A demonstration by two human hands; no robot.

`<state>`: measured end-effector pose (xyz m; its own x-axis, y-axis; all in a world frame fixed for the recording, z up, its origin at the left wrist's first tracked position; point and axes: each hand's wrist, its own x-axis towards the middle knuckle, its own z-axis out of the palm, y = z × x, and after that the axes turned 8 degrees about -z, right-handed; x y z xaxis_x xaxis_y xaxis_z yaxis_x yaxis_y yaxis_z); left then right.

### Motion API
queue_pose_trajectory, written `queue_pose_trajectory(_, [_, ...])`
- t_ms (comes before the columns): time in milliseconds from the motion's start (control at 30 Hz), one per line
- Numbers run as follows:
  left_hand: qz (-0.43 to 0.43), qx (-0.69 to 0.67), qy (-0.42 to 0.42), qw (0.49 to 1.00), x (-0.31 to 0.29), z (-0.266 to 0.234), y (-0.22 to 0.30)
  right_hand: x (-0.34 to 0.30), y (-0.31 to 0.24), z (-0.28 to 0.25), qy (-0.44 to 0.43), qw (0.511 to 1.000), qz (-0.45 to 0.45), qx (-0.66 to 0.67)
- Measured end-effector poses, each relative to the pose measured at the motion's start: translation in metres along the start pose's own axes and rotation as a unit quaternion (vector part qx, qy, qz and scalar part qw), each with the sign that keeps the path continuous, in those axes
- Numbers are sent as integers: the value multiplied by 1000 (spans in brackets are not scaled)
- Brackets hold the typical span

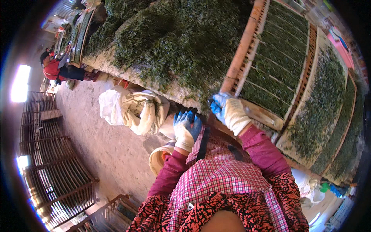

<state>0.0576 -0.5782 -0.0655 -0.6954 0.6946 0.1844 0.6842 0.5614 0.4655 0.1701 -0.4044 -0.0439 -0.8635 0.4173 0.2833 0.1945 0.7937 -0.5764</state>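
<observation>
My left hand (187, 129), in a white glove with blue, dark-tipped fingers, is beside the near edge of the table. Its fingers are apart, with nothing visible in them. A matching glove covers my right hand (228, 111), at the near end of a wooden rail. Its fingers are curled together, and anything inside is hidden. Beyond both hands lies a big heap of dark green leafy plant bits (174, 42). To the right of the rail sits a slatted tray (270, 62) spread with the same green bits.
Crumpled whitish sacks (133, 108) stand left of my left hand, with a pale bucket (156, 160) below. More green layers (320, 104) lie at right. Slatted racks (54, 154) line the left side. A person in red (58, 71) stands at another table, far left.
</observation>
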Motion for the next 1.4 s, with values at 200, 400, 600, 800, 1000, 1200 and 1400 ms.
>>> queue_pose_trajectory(200, [-11, -33, 8, 999, 69, 6, -68, 94, 18, 86, -217, 935, 190, -207])
queue_pose_trajectory(400, [-46, 7, 12, 999, 150, 8, -147, 209, 65, 110, -56, 905, 339, -249])
queue_pose_trajectory(600, [-67, 10, -61, 996, 215, 5, -192, 288, 170, 34, 85, 809, 503, -293])
queue_pose_trajectory(800, [-60, -49, -68, 995, 230, -1, -205, 324, 266, -21, 19, 713, 693, -108])
queue_pose_trajectory(1000, [-23, -19, -84, 996, 238, 7, -210, 291, 355, -12, -27, 761, 642, -94])
queue_pose_trajectory(1200, [6, -33, -56, 998, 258, 14, -193, 247, 284, 35, 151, 802, 578, 14])
queue_pose_trajectory(1400, [-67, -54, -62, 994, 244, -9, -206, 278, 122, 15, 33, 849, 520, 91])
